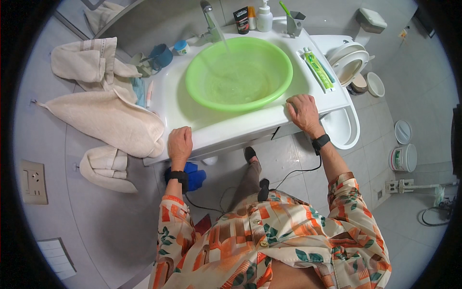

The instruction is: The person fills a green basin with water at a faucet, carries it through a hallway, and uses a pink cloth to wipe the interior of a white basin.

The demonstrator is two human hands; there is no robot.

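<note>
A light-green plastic washbowl (239, 105) sits in the white sink counter (224, 126), with water (240, 89) in it. From the metal faucet (208, 17) behind, a stream runs down into the bowl. My left hand (180, 143) rests at the counter's front edge, left of the bowl, fingers closed over the edge and partly hidden. On the same edge, right of the bowl, lies my right hand (303, 113), its fingers bent and together on the rim. Neither hand touches the bowl. Each wrist wears a black band.
Beige towels (106, 115) hang at the left, near a blue cup (161, 56). Bottles and a dark tube (241, 21) stand at the back. A green toothpaste package (317, 71) lies on the counter's right. Beyond are a toilet (349, 65) and a white bucket (403, 158). Cables trail below.
</note>
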